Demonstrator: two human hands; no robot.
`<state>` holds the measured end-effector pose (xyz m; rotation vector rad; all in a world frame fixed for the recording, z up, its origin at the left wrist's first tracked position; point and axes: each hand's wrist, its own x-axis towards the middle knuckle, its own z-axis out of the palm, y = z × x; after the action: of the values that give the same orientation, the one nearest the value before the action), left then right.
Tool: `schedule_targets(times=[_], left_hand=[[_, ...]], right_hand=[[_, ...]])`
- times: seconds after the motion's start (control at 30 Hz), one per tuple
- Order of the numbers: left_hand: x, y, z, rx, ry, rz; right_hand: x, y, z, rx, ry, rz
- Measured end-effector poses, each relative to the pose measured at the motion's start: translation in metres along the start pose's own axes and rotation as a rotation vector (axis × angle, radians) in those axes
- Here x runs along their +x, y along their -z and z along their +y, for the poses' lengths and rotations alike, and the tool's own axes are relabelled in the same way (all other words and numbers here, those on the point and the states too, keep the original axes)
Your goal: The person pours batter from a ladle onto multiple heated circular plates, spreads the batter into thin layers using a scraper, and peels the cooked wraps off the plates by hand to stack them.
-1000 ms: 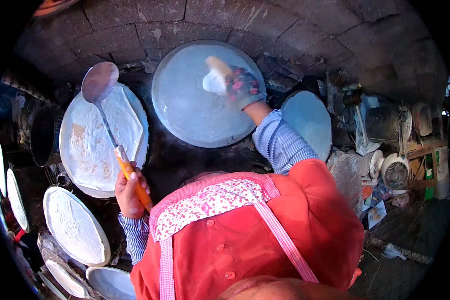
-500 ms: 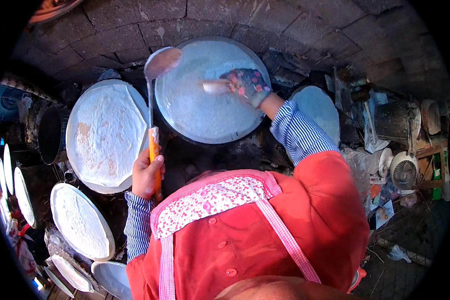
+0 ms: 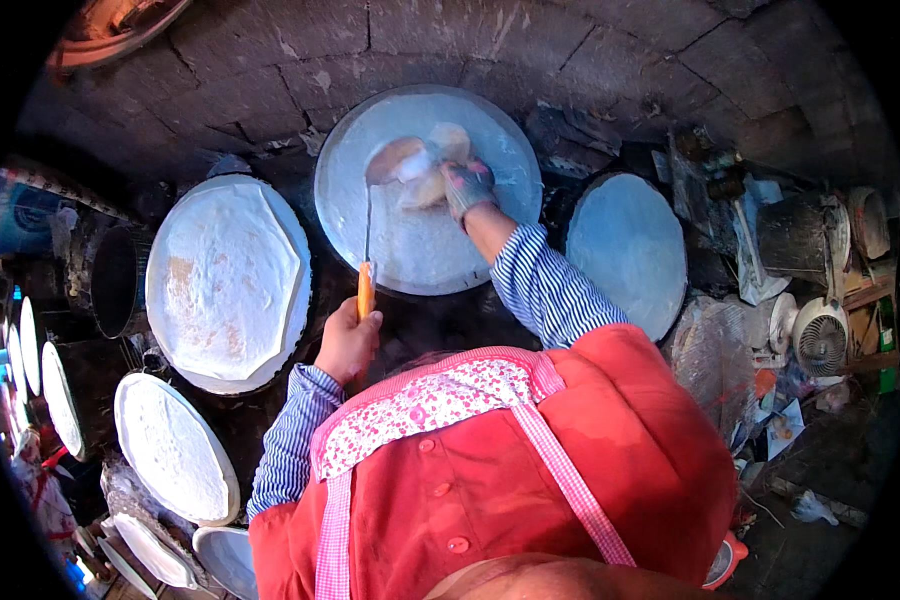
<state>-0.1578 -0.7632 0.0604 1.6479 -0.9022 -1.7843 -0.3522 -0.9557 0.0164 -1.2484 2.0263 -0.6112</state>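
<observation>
My left hand [image 3: 348, 342] is wrapped round the orange handle of a long metal ladle [image 3: 367, 225], its bowl over the large round griddle [image 3: 370, 262] ahead of me. Pale, wet batter coats most of that griddle's top. My right hand [image 3: 470, 188], in a patterned glove, is closed on a pale wooden spreader [image 3: 425, 192], blurred by motion. The spreader and the ladle's bowl are close together above the batter; blur hides whether they touch. Left of it is another griddle [image 3: 220, 384] bearing a thin white flatbread [image 3: 225, 290] with lightly browned patches and a lifted right edge.
A third griddle [image 3: 625, 255] with a pale surface lies to the right. Several round white sheets on discs [image 3: 175, 450] stand at the lower left. A block wall [image 3: 420, 45] rises behind the griddles. A small fan [image 3: 820, 338] and clutter are at the far right.
The ladle's bowl has moved right and down, from the griddle's left rim to over its middle, near the spreader. My right hand has shifted left and slightly nearer. The view has shifted slightly.
</observation>
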Motion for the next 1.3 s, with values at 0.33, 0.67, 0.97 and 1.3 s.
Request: schedule_targets(times=[0.33, 0.67, 0.97, 1.3], left_hand=[[-0.019, 0.006, 0.079, -0.841, 0.010, -0.392], [-0.098, -0.021, 0.046, -1.439, -0.180, -0.644], [-0.228, -0.037, 0.007, -1.361, -0.902, -0.096], [-0.345, 0.037, -0.174, -1.442, -1.292, 0.702]], right_hand=[[0.012, 0.077, -0.088, -0.525, 1.431, 0.179], [0.034, 0.105, -0.036, -0.450, 1.692, 0.002], [0.031, 0.099, -0.045, 0.075, 0.709, -0.574], [-0.069, -0.087, -0.152, 0.867, 0.327, -1.602]])
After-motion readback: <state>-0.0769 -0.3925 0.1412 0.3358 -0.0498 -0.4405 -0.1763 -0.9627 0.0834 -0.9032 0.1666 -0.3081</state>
